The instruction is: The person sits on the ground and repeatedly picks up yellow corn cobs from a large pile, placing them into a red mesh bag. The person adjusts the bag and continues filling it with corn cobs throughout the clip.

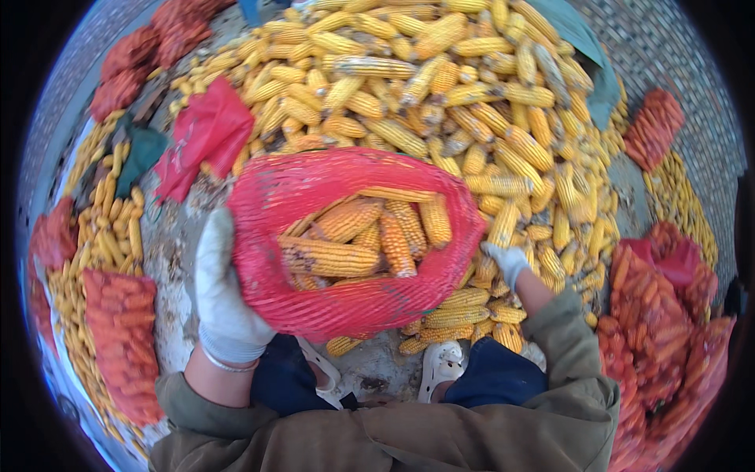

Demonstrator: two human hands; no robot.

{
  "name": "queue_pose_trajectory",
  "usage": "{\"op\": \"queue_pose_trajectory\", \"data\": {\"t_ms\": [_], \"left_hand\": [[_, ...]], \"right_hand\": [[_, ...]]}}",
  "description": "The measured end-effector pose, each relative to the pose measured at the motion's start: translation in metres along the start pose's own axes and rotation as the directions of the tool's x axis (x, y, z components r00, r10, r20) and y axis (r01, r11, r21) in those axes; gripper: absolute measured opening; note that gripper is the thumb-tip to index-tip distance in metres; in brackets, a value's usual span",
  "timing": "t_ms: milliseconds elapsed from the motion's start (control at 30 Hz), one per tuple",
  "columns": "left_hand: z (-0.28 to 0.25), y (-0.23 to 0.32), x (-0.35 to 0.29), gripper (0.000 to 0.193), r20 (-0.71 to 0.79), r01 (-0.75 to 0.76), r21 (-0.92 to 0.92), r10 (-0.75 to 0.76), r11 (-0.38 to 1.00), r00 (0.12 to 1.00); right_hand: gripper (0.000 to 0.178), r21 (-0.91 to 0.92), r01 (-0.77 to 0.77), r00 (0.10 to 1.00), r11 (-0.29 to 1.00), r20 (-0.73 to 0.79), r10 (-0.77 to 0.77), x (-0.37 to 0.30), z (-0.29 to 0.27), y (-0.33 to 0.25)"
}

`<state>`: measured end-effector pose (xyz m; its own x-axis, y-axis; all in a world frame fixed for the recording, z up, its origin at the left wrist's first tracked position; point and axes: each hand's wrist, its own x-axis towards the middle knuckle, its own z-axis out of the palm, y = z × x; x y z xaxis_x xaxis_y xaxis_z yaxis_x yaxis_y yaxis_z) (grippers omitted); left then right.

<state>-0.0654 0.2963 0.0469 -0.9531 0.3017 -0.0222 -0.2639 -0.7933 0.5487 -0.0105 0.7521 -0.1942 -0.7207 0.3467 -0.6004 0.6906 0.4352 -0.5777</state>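
Observation:
A red mesh bag hangs in front of me with its mouth wide, showing several yellow and orange corn cobs inside. My left hand, in a white glove, grips the bag's left side; some of its fingers are hidden behind the mesh. Lower and farther from me, my right hand, also gloved, is at the corn pile just beyond the bag's right edge. Its fingers are partly hidden and blurred, so I cannot tell whether they hold a cob.
Filled red mesh bags stand at left and right. A red cloth-like bag lies on the ground at the far left. Green fabric borders the pile at the back right. My white clogs are beneath the bag.

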Motion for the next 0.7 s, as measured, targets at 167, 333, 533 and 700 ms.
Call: {"op": "queue_pose_trajectory", "data": {"t_ms": [167,333,533,700], "left_hand": [[0.004,-0.001,-0.009,0.043,-0.165,0.042,-0.068,-0.053,0.997,0.985],[0.009,-0.001,-0.008,0.05,0.022,0.155,-0.182,-0.153,0.971,0.988],[-0.009,0.015,0.01,0.05,0.278,0.117,-0.201,-0.058,0.973,0.959],[0.01,0.019,-0.001,0.048,0.087,-0.035,0.001,0.034,0.999,0.996]], "right_hand": [[0.065,0.971,-0.091,0.961,0.222,0.144,-0.234,-0.08,0.031,0.003],[0.071,0.892,0.358,0.833,0.277,-0.171,-0.525,-0.141,-0.055,-0.077],[0.081,-0.412,0.857,0.509,0.31,0.584,-0.632,-0.173,0.015,-0.279],[0.067,-0.679,0.702,0.609,0.214,0.417,-0.675,-0.141,0.109,-0.324]]}}
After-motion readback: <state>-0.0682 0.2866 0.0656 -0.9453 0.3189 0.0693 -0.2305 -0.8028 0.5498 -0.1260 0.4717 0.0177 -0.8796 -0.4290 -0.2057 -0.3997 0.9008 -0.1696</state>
